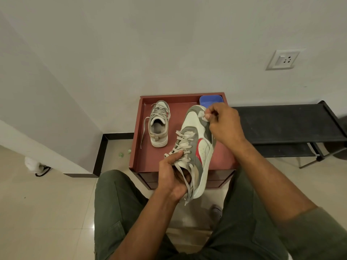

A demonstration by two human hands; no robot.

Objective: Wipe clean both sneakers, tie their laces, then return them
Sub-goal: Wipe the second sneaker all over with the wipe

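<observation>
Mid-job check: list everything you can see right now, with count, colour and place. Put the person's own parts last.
held sneaker: 1, white, grey and red, laces loose, lifted over the table's near right part
second sneaker: 1, grey and white, laces untied, standing on the table's left part
wipe: 1, whitish, pressed on the held sneaker's toe
blue container: 1, blue, table's far right corner
table: 1, reddish brown, raised rim, against the wall
black rack: 1, black, right of the table
wall socket: 1, white, on the wall, upper right
green scraps: a few, green, floor left of the table
left hand: 1, gripping the held sneaker at its laces and opening
right hand: 1, pinching the wipe
</observation>
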